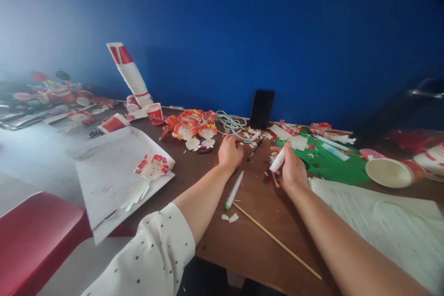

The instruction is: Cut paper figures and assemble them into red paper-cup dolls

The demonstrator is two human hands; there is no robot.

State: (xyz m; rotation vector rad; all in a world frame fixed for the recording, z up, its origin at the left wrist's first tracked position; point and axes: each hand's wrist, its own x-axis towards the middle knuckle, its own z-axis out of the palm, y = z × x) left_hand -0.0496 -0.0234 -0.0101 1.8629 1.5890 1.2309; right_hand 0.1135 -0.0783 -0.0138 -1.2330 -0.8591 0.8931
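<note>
My left hand (231, 151) is low over the brown table, by the pale blue cable (231, 121) and small paper scraps. Its fingers curl together, and whatever they may hold is hidden behind the hand. My right hand (294, 170) is closed around a white tube (277, 162) with faint print, tilted with its lower end toward me. Between and in front of the hands lie a white marker with a green tip (234, 190), a thin wooden stick (277, 240) and white paper scraps (233, 218). A dark slim pen or brush (255, 150) lies beyond them.
A dark phone (262, 108) leans against the blue wall. Left are red-and-white paper cutouts (194, 125), a white box lid (104, 171), a paper cup (155, 114) and a tall stack of cups (130, 74). Right are a green sheet (350, 169), papers (367, 212) and a cup (390, 172).
</note>
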